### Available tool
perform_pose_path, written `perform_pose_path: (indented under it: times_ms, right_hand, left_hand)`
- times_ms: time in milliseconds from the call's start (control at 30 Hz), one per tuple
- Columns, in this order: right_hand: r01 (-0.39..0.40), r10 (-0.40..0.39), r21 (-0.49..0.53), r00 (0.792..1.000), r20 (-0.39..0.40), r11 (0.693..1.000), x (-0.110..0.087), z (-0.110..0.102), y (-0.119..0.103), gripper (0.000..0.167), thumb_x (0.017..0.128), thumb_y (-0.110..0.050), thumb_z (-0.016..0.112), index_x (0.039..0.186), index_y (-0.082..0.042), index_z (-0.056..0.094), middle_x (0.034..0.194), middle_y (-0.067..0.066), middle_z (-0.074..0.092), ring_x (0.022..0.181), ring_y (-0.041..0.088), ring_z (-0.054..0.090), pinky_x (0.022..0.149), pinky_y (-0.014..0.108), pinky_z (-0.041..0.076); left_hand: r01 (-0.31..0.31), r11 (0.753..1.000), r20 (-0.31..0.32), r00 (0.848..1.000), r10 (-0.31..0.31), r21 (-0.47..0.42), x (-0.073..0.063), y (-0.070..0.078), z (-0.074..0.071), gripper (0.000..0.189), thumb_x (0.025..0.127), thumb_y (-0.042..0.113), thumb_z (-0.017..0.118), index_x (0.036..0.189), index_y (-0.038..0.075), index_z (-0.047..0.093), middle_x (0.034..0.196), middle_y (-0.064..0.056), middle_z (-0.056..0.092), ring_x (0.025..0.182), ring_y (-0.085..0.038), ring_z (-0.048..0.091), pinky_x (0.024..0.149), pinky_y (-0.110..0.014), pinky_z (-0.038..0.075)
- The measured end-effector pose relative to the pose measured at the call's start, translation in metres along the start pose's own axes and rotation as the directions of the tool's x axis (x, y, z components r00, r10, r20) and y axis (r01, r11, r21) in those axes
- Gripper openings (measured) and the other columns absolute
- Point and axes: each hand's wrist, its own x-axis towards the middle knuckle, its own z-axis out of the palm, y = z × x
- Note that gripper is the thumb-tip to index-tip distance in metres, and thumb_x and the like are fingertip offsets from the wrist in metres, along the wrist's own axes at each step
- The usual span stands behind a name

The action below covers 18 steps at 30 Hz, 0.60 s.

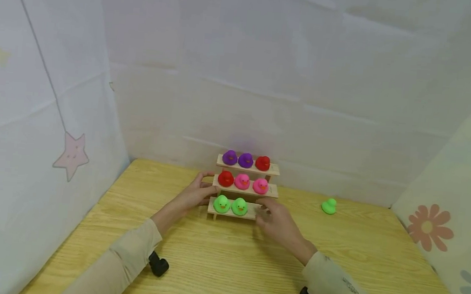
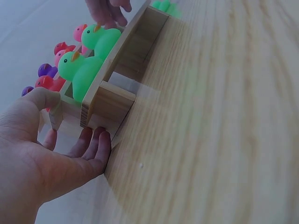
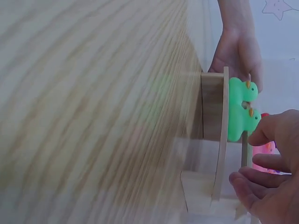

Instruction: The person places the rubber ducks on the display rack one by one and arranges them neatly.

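A three-step wooden stand (image 1: 241,215) holds small rubber ducks. Two green ducks (image 1: 239,206) sit on the bottom step, a red duck (image 1: 226,179) and two pink ones (image 1: 260,185) on the middle step, and two purple ducks (image 1: 230,157) plus a red one (image 1: 262,163) on top. At the stand's left end, my left hand (image 1: 195,195) grips the middle step's edge between thumb (image 2: 46,99) and forefinger, other fingers beside the bottom step. My right hand (image 1: 278,220) is at the bottom step's right end, thumb and fingers spread apart with nothing between them.
A lone green duck (image 1: 329,206) stands on the wooden table (image 1: 225,267) to the right of the stand. White cloth (image 1: 240,96) hangs close behind the stand, with patterned cloth along both sides.
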Motion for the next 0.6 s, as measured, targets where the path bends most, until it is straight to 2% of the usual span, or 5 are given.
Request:
perform_pose_path:
  times_ms: [200, 367, 600]
  right_hand:
    - [0.038, -0.042, -0.051, 0.996, -0.078, 0.998, -0.018, -0.016, 0.021, 0.026, 0.096, -0.008, 0.071, 0.121, -0.002, 0.067, 0.12, 0.012, 0.067, 0.103, 0.026, 0.064, 0.085, 0.046, 0.056]
    - [0.06, -0.076, -0.11, 0.987, -0.142, 0.992, -0.03, -0.032, 0.044, 0.022, 0.094, -0.005, 0.068, 0.117, -0.004, 0.069, 0.114, 0.01, 0.067, 0.1, 0.028, 0.064, 0.08, 0.05, 0.056]
    - [0.017, -0.056, -0.198, 0.98, -0.193, 0.98, -0.05, -0.051, 0.082, 0.018, 0.095, -0.004, 0.066, 0.112, -0.007, 0.067, 0.112, 0.009, 0.066, 0.098, 0.032, 0.064, 0.076, 0.045, 0.053]
  left_hand:
    - [0.0, 1.0, 0.008, 1.0, 0.0, 0.0, 0.0, -0.003, 0.001, 0.077, 0.096, 0.033, 0.073, 0.155, 0.022, 0.025, 0.142, -0.023, 0.046, 0.123, -0.037, 0.057, 0.103, -0.05, 0.047]
    - [0.005, 1.0, 0.002, 1.0, -0.005, 0.0, 0.001, -0.001, 0.0, 0.08, 0.096, 0.033, 0.073, 0.157, 0.019, 0.023, 0.143, -0.024, 0.045, 0.125, -0.038, 0.056, 0.104, -0.049, 0.047]
    - [0.001, 1.0, 0.012, 1.0, -0.001, -0.007, 0.0, 0.001, 0.001, 0.08, 0.096, 0.03, 0.072, 0.157, 0.018, 0.022, 0.143, -0.026, 0.043, 0.127, -0.04, 0.054, 0.104, -0.05, 0.046]
